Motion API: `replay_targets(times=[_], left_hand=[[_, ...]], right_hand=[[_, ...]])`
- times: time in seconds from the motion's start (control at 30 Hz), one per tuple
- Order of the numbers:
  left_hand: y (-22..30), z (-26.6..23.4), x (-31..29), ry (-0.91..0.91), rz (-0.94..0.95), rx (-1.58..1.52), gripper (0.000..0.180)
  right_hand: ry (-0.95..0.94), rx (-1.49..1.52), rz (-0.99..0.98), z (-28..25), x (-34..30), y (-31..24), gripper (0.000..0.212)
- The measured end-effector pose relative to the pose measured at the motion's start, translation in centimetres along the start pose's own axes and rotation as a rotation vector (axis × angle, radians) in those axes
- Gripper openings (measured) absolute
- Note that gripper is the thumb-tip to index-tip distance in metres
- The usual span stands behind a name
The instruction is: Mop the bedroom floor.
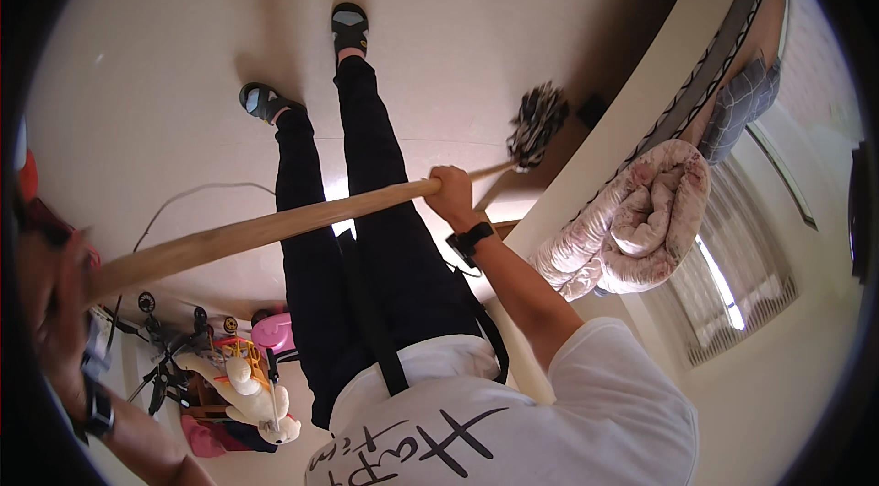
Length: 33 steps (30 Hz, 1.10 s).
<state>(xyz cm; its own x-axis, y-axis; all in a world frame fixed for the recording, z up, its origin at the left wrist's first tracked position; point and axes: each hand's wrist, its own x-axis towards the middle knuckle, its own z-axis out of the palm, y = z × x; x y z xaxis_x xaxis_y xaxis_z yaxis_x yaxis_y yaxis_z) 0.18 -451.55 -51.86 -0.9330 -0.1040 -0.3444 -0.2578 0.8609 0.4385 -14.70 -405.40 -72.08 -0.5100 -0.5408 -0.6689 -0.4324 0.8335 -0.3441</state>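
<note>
A mop (265, 228) with a thick wooden handle slants across the front of my legs. My right hand (449, 193) is wrapped round the handle partway down, a dark watch on its wrist. Beyond that grip the thinner end of the pole runs to the mop head (538, 126), a bundle of black and white strands resting on the floor at the right. At the far left, my left hand (57, 298) is at the handle's upper end, closed about it; its fingers are dark and somewhat blurred. A black band circles the left wrist.
A bed (673, 92) with a patterned edge stands on the right, carrying a rolled pinkish quilt (655, 221) and a grey checked pillow (737, 106). Lower left are a white plush toy (252, 399), a pink object (272, 332) and black wheeled frames. A thin cable (197, 189) crosses the floor (183, 74).
</note>
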Motion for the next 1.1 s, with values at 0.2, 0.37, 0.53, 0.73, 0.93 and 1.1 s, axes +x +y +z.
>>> replay_targets(times=[0.2,0.37,0.53,0.73,0.93,1.1], left_hand=[[7.5,7.7,7.7,0.147,0.178,-0.290,0.037],[9.1,11.9,10.5,0.138,0.171,-0.315,0.035],[3.8,12.0,8.4,0.318,0.042,-0.325,0.036],[-2.7,6.7,-0.2,0.150,-0.276,-0.364,0.010],[-3.7,3.9,-6.8,0.527,-0.267,-0.186,0.032],[-2.5,3.3,-7.9,0.638,-0.277,-0.200,0.041]], right_hand=[[-0.314,-0.015,0.296,3.3,-3.6,8.4,0.016],[-0.304,0.050,0.298,4.8,-3.4,9.7,0.019],[-0.122,0.012,0.225,5.3,0.1,4.4,0.009],[0.030,0.207,0.264,3.9,2.5,-5.0,0.011],[0.143,0.301,0.180,0.0,4.0,-11.3,0.021],[0.261,0.230,-0.070,-4.8,7.7,-12.3,0.024]])
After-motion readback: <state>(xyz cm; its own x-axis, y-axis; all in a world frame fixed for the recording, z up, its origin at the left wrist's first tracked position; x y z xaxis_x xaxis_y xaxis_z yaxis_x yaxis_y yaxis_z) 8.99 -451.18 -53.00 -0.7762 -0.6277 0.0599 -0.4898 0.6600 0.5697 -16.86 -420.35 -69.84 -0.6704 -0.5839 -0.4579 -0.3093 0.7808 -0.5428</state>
